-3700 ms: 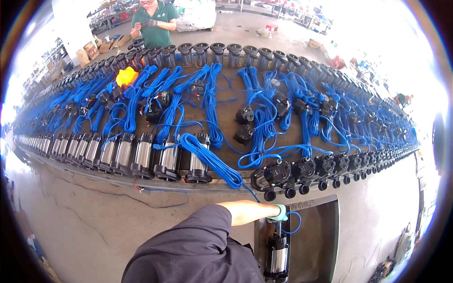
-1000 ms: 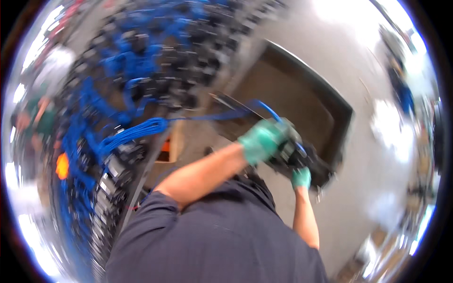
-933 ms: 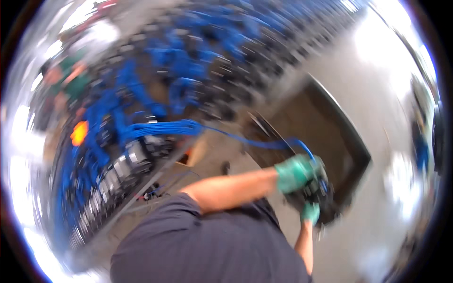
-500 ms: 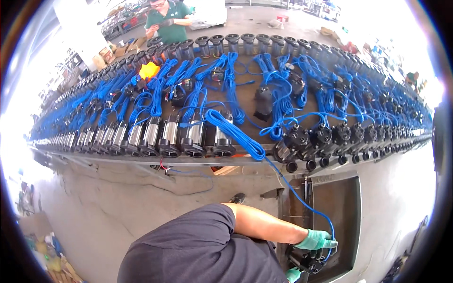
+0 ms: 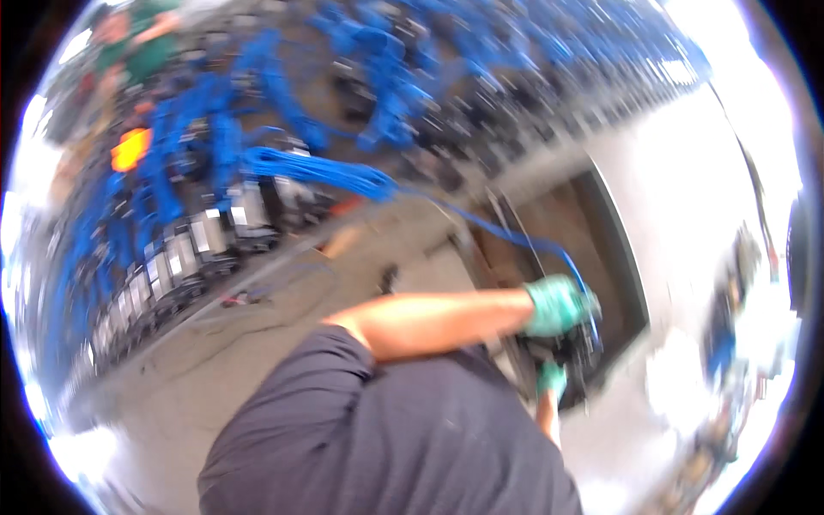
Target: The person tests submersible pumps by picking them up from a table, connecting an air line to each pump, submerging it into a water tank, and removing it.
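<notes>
Both my hands wear green gloves and are at a black pump (image 5: 562,347) with a cylindrical body, much blurred by motion. My left hand (image 5: 556,306) curls over its upper end, where the blue cable (image 5: 549,244) comes in. Below it, my right hand (image 5: 552,378) grips the other side of the pump, its fingers partly hidden. The cable runs slack up and left to a tied blue cable bundle (image 5: 330,174) at the bench edge.
A dark metal tray (image 5: 620,249) lies beneath and beyond my hands. Rows of silver-and-black pumps (image 5: 206,233) and blue cable coils fill the long bench. An orange-yellow object (image 5: 131,150) lies among them. A person in green (image 5: 153,47) stands across the bench.
My view has turned and blurred, so the bench now slants and the tray sits higher. Both hands remain at the pump, and more of my right hand and forearm shows.
</notes>
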### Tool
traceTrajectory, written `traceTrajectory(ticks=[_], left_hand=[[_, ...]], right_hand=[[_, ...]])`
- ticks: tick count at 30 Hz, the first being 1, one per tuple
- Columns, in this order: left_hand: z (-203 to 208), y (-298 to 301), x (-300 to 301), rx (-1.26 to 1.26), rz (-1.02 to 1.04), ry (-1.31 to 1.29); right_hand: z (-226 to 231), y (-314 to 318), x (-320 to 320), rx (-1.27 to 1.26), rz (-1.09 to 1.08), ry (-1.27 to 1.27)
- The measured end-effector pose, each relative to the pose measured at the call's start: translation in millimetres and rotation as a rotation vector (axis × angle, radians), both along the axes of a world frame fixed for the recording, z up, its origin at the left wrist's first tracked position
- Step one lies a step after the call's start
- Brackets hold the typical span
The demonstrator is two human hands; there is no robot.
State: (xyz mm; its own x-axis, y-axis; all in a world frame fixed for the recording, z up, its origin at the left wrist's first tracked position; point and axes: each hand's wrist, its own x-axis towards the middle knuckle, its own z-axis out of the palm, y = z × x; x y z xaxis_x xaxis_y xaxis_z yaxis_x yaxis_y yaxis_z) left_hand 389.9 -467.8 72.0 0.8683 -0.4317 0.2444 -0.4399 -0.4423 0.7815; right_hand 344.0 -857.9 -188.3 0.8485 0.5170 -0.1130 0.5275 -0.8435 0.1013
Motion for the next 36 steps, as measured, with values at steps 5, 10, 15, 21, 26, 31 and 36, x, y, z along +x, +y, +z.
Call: traceTrajectory(ticks=[5, 10, 15, 21, 26, 31, 36], left_hand=[[3, 12, 6, -0.741, 0.043, 0.791], [-3, 29, 18, -0.785, 0.160, 0.748], [-31, 106, 28, -0.720, 0.588, 0.691], [-103, 139, 24, 0.245, 0.656, 0.353], [-62, 96, 10, -0.321, 0.596, 0.285], [-30, 20, -2, -0.660, 0.265, 0.386], [-4, -5, 3, -0.760, 0.237, 0.753]], right_hand=[[65, 63, -3, 0.310, -0.573, 0.210], [109, 65, -9, 0.383, -0.814, 0.296], [163, 108, 13, 0.687, -0.682, 0.395], [201, 203, 53, 0.375, -0.453, 0.277], [152, 108, 26, 0.894, -0.474, 0.466], [62, 37, 3, 0.543, -0.629, 0.272], [-75, -61, 21, 0.722, -0.364, 0.246]])
